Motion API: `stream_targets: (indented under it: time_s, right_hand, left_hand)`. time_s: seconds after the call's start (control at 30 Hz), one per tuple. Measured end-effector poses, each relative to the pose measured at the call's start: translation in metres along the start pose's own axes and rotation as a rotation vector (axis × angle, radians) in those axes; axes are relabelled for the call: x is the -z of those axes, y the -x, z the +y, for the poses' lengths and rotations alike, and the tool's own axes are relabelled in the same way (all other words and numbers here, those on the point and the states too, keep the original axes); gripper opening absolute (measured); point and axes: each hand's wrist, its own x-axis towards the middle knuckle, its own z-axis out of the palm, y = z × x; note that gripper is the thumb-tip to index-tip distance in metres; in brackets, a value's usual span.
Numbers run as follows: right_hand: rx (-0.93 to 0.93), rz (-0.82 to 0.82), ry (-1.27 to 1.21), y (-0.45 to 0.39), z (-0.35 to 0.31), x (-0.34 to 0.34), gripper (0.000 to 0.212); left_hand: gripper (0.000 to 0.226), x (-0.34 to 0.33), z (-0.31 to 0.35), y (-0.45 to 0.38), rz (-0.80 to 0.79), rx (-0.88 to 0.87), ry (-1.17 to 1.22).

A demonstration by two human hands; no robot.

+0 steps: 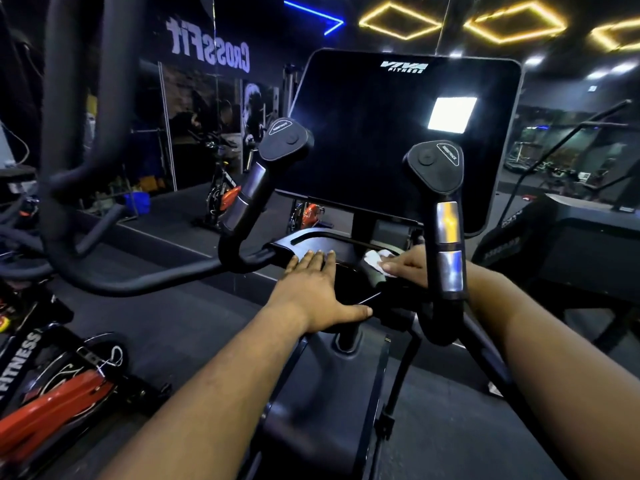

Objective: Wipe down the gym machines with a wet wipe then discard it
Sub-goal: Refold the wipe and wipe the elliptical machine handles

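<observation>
Our right hand [405,265] has its fingers curled around a crumpled white wet wipe [377,259], pressing it onto the black tray [311,242] that sits under the console screen [398,133]. The hand is partly hidden behind the right grip post [448,237], so we cannot tell how firmly the thumb pins the wipe. Our left hand [315,289] lies flat with fingers straight and close together on the tray's near rim, thumb stretched along the edge.

From here we judge several risks. The wipe is bunched small, so a stroke may cover only a narrow strip and leave the tray's recess missed. The right wrist sits just beside the grip post and could knock it, dragging the wipe loose. The dark, glossy surfaces make wet and dry patches hard to tell apart. The screen, the left grip [277,147] and the handlebar [156,282] may yet need wiping.
</observation>
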Motion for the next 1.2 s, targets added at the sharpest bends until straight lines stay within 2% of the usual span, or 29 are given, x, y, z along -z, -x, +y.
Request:
stream_targets:
  time_s: [0.07,0.17,0.27,0.37,0.4,0.5,0.6,0.67,0.73,0.8,0.83,0.9,0.93,1.0,1.1,1.2]
  right_hand:
    - [0.101,-0.036,0.208,-0.013,-0.022,-0.01,0.064]
    - [0.307,-0.185,0.11,-0.026,-0.058,-0.027,0.057]
    - [0.367,-0.16,0.095,-0.021,-0.051,-0.03,0.054]
    - [0.269,-0.033,0.196,-0.007,-0.028,-0.021,0.054]
    - [0.226,-0.028,0.244,-0.005,-0.02,-0.018,0.06]
    - [0.041,-0.081,0.314,-0.021,-0.008,-0.02,0.084]
    - [-0.169,-0.117,0.302,-0.043,-0.026,-0.024,0.079]
    - [-0.163,-0.08,0.297,-0.042,-0.032,-0.027,0.079]
    - [-0.097,0.025,0.2,-0.032,-0.031,-0.024,0.079]
    - [-0.059,0.139,0.144,-0.016,-0.024,-0.026,0.07]
    - [-0.041,0.186,0.169,-0.005,-0.025,-0.029,0.073]
    - [-0.021,0.166,0.174,0.012,-0.015,-0.033,0.083]
    - [-0.005,0.161,0.082,0.018,-0.007,-0.035,0.079]
    - [-0.027,0.187,-0.14,0.034,-0.004,-0.034,0.056]
    - [-0.103,0.236,-0.225,0.053,-0.003,-0.028,0.036]
    - [-0.143,0.409,-0.268,0.066,-0.01,-0.024,0.036]
  left_hand:
    - [0.126,-0.001,0.0,-0.001,0.016,-0.001,0.004]
    - [0.127,-0.003,-0.001,0.001,0.047,0.0,0.024]
    - [0.127,-0.002,0.001,0.005,0.062,0.016,0.012]
    - [0.127,0.001,0.002,0.005,0.054,0.019,-0.007]
    - [0.127,0.001,0.002,0.004,0.043,0.023,-0.009]
    - [0.126,0.0,0.001,0.004,0.027,0.032,-0.004]
    - [0.124,0.0,0.001,0.004,0.041,0.022,-0.006]
    - [0.123,0.0,0.001,0.005,0.045,0.021,-0.007]
    - [0.123,0.001,0.002,0.006,0.045,0.024,-0.008]
    - [0.124,0.0,0.002,0.006,0.055,0.027,0.006]
    - [0.125,0.0,0.002,0.006,0.058,0.028,0.016]
    - [0.126,0.0,0.003,0.006,0.068,0.033,0.033]
    - [0.127,0.0,0.003,0.006,0.07,0.035,0.042]
    - [0.128,0.001,0.003,0.008,0.072,0.042,0.061]
    - [0.127,0.002,0.007,0.014,0.088,0.055,0.101]
    - [0.128,0.003,0.011,0.021,0.116,0.08,0.139]
